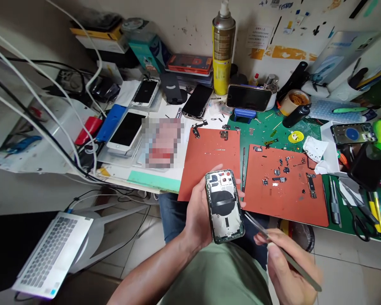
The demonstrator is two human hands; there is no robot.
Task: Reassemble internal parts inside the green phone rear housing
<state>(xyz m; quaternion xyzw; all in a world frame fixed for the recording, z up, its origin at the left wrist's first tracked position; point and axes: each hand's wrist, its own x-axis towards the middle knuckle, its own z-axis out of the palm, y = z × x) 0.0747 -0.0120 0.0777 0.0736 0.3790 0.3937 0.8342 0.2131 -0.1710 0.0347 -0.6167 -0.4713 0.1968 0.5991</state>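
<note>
My left hand (199, 209) is closed around an opened phone housing (220, 226), its inside facing up. A round black pad (222, 207) lies in the middle of the housing, with a dark strip across it. In my right hand (288, 267) is a pair of metal tweezers (300, 269), held between thumb and fingers. The tweezer tips point at the housing's right edge and look slightly apart, with nothing visible between them; they do not touch it. Two red-brown mats (206, 169) lie just beyond my hands. Small phone parts (279, 179) are scattered on the right mat.
A spray can (222, 55) stands at the back. Several phones, including a white one (127, 131), lie on the left. Scissors (360, 220) and a screwdriver (335, 203) are at the right. White cables (63, 101) hang at the left above a laptop (51, 254).
</note>
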